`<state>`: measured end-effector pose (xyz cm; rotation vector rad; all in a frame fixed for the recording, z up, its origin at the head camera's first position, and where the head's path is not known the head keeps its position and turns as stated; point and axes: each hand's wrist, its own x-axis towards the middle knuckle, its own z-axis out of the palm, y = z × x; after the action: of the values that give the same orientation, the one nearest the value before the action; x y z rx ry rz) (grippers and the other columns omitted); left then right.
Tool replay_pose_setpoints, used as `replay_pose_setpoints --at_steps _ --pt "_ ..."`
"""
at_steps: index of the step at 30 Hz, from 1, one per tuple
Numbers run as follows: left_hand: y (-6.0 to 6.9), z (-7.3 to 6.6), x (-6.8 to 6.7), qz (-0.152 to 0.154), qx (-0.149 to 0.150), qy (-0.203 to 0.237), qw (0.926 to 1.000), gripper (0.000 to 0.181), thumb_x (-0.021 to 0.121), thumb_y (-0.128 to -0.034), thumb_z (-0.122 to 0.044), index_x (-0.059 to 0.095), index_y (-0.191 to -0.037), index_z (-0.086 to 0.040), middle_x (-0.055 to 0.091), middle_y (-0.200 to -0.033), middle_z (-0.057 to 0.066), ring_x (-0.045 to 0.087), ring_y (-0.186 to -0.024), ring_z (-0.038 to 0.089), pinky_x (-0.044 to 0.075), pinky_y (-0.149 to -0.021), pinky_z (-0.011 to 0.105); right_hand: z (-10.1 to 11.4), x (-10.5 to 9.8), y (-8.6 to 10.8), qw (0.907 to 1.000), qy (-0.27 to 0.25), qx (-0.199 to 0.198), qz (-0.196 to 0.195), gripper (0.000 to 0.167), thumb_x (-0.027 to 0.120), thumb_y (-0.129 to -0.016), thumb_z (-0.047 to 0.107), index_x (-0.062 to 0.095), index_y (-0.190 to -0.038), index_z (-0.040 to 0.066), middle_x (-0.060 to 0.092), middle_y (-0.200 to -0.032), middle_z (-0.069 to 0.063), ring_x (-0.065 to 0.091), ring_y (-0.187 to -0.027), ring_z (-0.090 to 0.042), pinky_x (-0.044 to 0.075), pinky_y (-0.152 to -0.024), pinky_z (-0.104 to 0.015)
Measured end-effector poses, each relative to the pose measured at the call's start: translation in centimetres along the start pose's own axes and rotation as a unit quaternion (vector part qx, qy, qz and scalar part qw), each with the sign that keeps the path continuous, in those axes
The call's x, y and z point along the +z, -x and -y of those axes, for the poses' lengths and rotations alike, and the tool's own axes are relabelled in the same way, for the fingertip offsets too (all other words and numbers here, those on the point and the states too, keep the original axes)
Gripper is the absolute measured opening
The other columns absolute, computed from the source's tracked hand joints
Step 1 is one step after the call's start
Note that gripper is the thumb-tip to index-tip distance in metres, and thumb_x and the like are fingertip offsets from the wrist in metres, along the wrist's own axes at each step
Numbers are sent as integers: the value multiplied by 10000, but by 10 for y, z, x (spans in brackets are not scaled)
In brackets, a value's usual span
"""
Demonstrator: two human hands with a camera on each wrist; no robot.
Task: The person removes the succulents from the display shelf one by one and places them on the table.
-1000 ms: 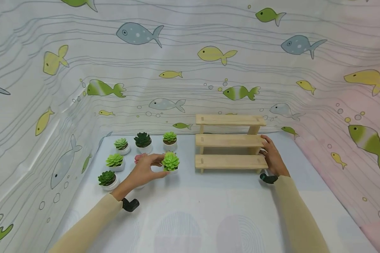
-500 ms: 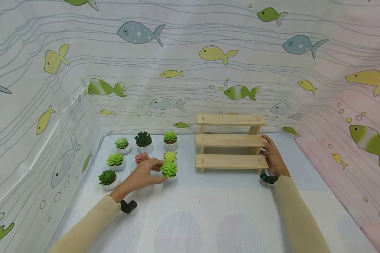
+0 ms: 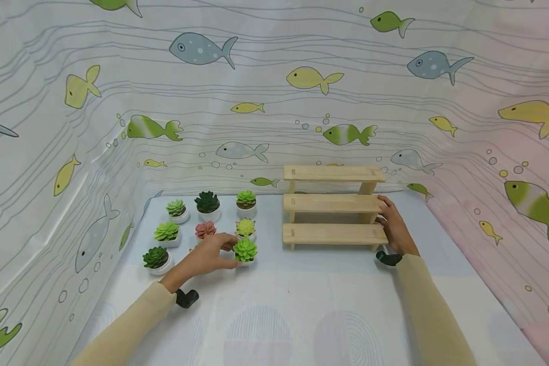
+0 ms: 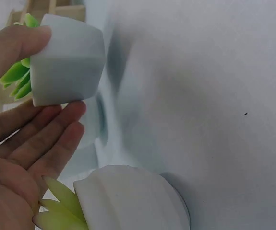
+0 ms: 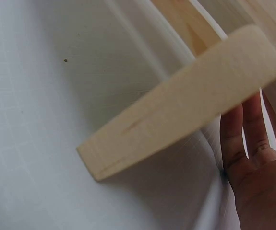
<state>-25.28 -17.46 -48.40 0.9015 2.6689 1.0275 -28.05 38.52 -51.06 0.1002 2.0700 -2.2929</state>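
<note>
My left hand (image 3: 210, 255) pinches the square white pot of a bright green potted succulent (image 3: 245, 250), thumb on one side and fingertips opposite. In the left wrist view the white pot (image 4: 69, 62) shows its bare side; whether its base touches the table cannot be told. Just behind it stands a yellow-green potted succulent (image 3: 245, 228). Near my left palm is a rounded white pot (image 4: 133, 199) with pale, red-tipped leaves, mostly hidden in the head view. My right hand (image 3: 395, 229) touches the right end of the three-step wooden stand (image 3: 334, 203); its fingertips go behind a wooden piece (image 5: 181, 105).
Several potted succulents stand at the table's left: dark green (image 3: 207, 202), pink (image 3: 205, 230), pale green (image 3: 176, 208), light green (image 3: 166, 232) and deep green (image 3: 155, 258). Another green succulent (image 3: 246, 199) stands at the back. A fish-printed cloth (image 3: 274, 117) walls the white table (image 3: 302, 295).
My left hand has brought the bright green succulent slightly toward me and lower, uncovering the yellow-green succulent and the pink one. My right hand stays at the stand.
</note>
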Motion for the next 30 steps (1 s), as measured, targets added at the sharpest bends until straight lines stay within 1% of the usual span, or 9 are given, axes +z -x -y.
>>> replay_pose_setpoints --at_steps 3,7,13,17,20,25,27,30 --pt "0 -1 0 124 -37 -101 9999 612 870 -847 -351 652 -1313 -20 682 -1249 105 680 -1088 264 561 -932 474 0 0 1 10000 28 37 -3 564 467 -1094 469 241 -1600 364 205 -1605 -86 340 -1364 -317 400 -999 -399" --pt "0 -4 0 191 -23 -135 9997 602 865 -853 -332 651 -1312 -6 681 -1246 116 682 -1080 269 562 -928 478 -1 0 0 10000 13 31 -10 567 465 -1094 471 238 -1603 363 203 -1605 -87 341 -1364 -316 402 -1001 -405" --pt "-1 -4 -2 263 -48 -230 9994 610 871 -849 -328 652 -1303 15 686 -1223 113 682 -1057 253 567 -911 463 -7 -4 -4 10000 -50 3 -29 557 464 -1095 468 246 -1598 370 204 -1602 -79 357 -1344 -304 445 -955 -359" --pt "-2 -4 -3 319 -118 -286 9990 616 879 -842 -311 650 -1298 34 686 -1196 112 679 -1036 246 568 -899 466 -11 -4 -6 9999 -140 -46 -5 578 460 -1101 449 225 -1619 345 226 -1588 -67 415 -1280 -254 499 -901 -319" --pt "-1 -5 -3 308 -152 -383 9987 605 880 -842 -290 653 -1295 41 687 -1169 102 675 -1021 239 568 -888 456 -9 -1 -5 9999 -142 -68 8 576 462 -1101 443 231 -1618 339 236 -1582 -67 426 -1264 -249 517 -879 -306" --pt "0 -7 -5 287 -161 -543 9980 624 886 -834 -292 650 -1301 49 679 -1121 72 658 -1006 236 559 -864 422 -1 4 1 10000 -19 -43 10 555 463 -1098 452 253 -1603 355 215 -1600 -81 380 -1312 -305 508 -886 -310" --pt "0 -7 -7 268 -134 -509 9983 648 893 -826 -302 645 -1307 54 677 -1132 88 658 -1016 252 559 -871 434 1 4 1 10000 -10 -41 25 567 453 -1102 445 237 -1615 337 217 -1598 -88 384 -1308 -303 505 -887 -320" --pt "-1 -8 -13 214 -34 -404 9989 691 894 -824 -319 627 -1329 70 673 -1195 160 662 -1050 291 558 -898 473 3 1 0 10000 51 -39 63 585 433 -1111 431 204 -1634 305 228 -1590 -101 406 -1291 -287 494 -898 -333"
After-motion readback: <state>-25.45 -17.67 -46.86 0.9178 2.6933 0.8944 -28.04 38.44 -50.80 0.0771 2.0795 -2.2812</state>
